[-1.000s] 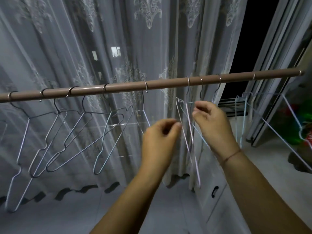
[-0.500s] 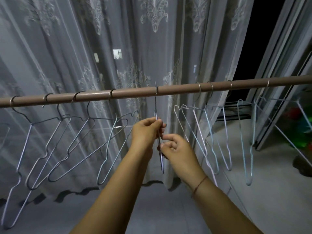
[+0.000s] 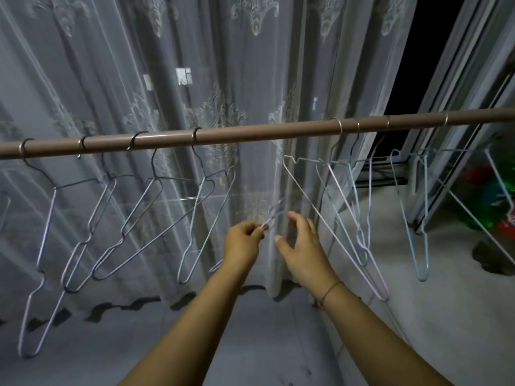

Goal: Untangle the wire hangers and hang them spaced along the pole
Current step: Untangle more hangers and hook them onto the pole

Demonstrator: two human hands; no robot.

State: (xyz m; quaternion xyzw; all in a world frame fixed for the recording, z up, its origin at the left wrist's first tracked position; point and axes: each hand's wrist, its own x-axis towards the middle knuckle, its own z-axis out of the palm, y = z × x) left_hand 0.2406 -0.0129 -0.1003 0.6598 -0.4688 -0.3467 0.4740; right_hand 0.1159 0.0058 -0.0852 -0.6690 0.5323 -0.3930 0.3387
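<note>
A brown pole (image 3: pixel 250 133) runs across the view at chest height. Several wire hangers (image 3: pixel 156 207) hang spaced along its left part, some overlapping at their lower ends. Another bunch of wire hangers (image 3: pixel 351 207) hangs close together on the right part, their wires crossing. Between the two groups the pole is bare. Below that gap my left hand (image 3: pixel 242 246) pinches a thin blurred hanger wire (image 3: pixel 274 213) between thumb and fingertips. My right hand (image 3: pixel 301 246) is beside it with fingers spread, holding nothing.
A sheer patterned curtain (image 3: pixel 223 79) hangs right behind the pole. A dark open window and sliding frame (image 3: pixel 446 79) stand at the right. Red and green items (image 3: pixel 496 190) lie low at the far right, and a grey floor (image 3: pixel 250 344) lies below.
The hanger that hung at the pole's middle is off the pole and blurred in my left hand. My right hand let go of it and opened. Both hands dropped lower.
</note>
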